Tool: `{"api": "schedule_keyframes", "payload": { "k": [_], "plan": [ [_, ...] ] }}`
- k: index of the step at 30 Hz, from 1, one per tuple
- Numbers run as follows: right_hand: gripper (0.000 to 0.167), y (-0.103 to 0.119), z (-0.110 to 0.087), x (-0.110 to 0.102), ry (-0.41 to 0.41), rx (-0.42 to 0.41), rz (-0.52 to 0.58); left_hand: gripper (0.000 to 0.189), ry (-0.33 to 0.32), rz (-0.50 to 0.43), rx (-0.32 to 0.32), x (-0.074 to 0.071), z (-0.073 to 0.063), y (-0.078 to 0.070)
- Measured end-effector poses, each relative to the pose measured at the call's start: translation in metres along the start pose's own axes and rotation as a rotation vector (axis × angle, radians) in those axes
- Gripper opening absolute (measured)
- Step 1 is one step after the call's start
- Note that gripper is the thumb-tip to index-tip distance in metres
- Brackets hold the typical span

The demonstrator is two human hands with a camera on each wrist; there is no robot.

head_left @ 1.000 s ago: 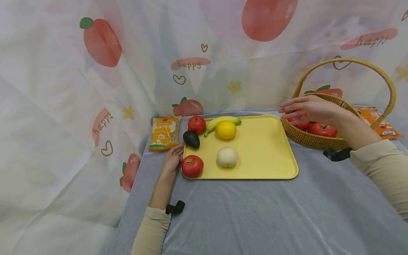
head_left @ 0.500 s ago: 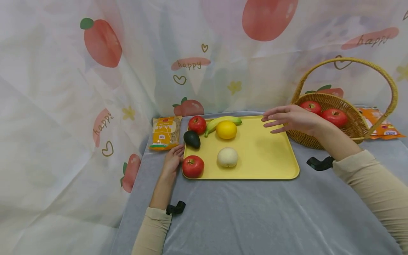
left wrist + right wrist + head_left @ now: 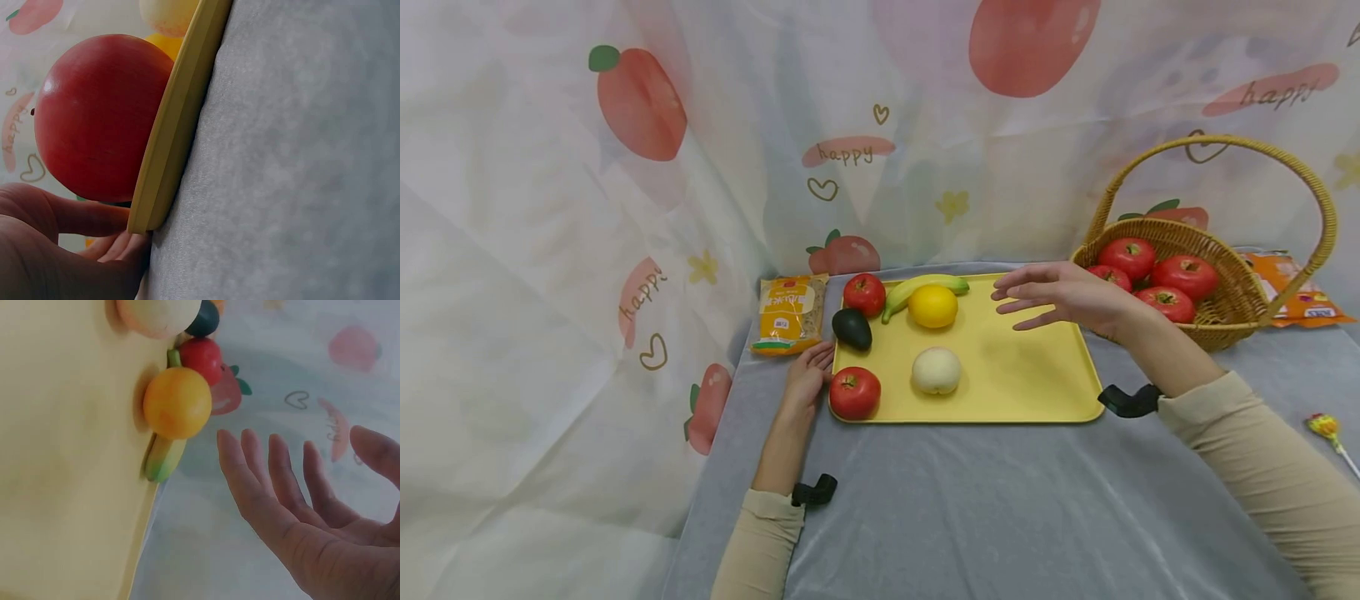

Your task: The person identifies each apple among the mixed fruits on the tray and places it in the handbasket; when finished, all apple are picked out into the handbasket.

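Observation:
My left hand [image 3: 807,374] lies at the left edge of the yellow tray [image 3: 1030,400], fingers extended along it. In the left wrist view the thumb [image 3: 94,215] touches the tray's rim, close to a red apple [image 3: 103,119]. My right hand [image 3: 1060,293] hovers over the tray's right part, fingers spread and slightly bent, holding nothing. On the tray lie another red apple [image 3: 864,295], a dark avocado [image 3: 852,328], a banana [image 3: 951,283], a yellow lemon-like fruit [image 3: 932,307] and a pale, peach-like round fruit [image 3: 936,371].
A wicker basket [image 3: 1240,304] with several red apples [image 3: 1185,277] stands right of the tray, its tall handle arching up. An orange snack bag [image 3: 1303,296] lies behind it. A lollipop [image 3: 1326,429] is at far right, a grain packet [image 3: 788,315] at left.
My right hand has moved left and slightly down, from over the basket to above the tray, uncovering the apples in the basket. The lollipop has come into view. My left hand stays put.

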State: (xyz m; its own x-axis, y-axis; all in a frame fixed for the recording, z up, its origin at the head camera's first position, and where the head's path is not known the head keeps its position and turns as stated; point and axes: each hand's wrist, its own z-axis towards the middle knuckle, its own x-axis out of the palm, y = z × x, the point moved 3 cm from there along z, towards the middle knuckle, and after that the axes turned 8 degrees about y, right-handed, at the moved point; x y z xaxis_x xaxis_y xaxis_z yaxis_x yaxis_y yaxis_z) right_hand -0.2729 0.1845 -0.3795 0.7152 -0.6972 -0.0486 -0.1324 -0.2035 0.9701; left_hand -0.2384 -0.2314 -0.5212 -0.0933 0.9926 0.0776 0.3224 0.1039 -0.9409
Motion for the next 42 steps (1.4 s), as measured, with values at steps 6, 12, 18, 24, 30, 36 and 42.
{"api": "schedule_keyframes", "payload": {
  "k": [6, 12, 18, 24, 30, 36, 42],
  "plan": [
    [0.050, -0.002, 0.008, 0.015, 0.027, -0.055, 0.010, 0.075, -0.001, -0.008, -0.003, -0.002, -0.001, 0.000],
    [0.051, -0.010, 0.018, 0.031, 0.036, -0.065, 0.021, 0.074, 0.002, -0.016, 0.004, -0.002, -0.001, 0.003],
    [0.049, -0.014, 0.025, 0.046, 0.046, -0.078, 0.046, 0.073, 0.003, -0.015, 0.006, -0.003, 0.000, 0.006],
    [0.048, -0.016, 0.030, 0.062, 0.054, -0.086, 0.029, 0.073, 0.003, -0.014, 0.011, -0.002, 0.001, 0.007],
    [0.044, -0.012, 0.034, 0.074, 0.045, -0.114, -0.003, 0.074, 0.012, -0.016, 0.021, -0.001, 0.003, 0.005],
    [0.044, -0.012, 0.045, 0.083, 0.072, -0.123, 0.038, 0.073, 0.001, -0.019, 0.019, -0.001, 0.005, 0.005],
    [0.043, -0.016, 0.059, 0.094, 0.101, -0.110, 0.044, 0.073, 0.004, -0.012, 0.021, -0.003, 0.005, 0.003]
  ]
}}
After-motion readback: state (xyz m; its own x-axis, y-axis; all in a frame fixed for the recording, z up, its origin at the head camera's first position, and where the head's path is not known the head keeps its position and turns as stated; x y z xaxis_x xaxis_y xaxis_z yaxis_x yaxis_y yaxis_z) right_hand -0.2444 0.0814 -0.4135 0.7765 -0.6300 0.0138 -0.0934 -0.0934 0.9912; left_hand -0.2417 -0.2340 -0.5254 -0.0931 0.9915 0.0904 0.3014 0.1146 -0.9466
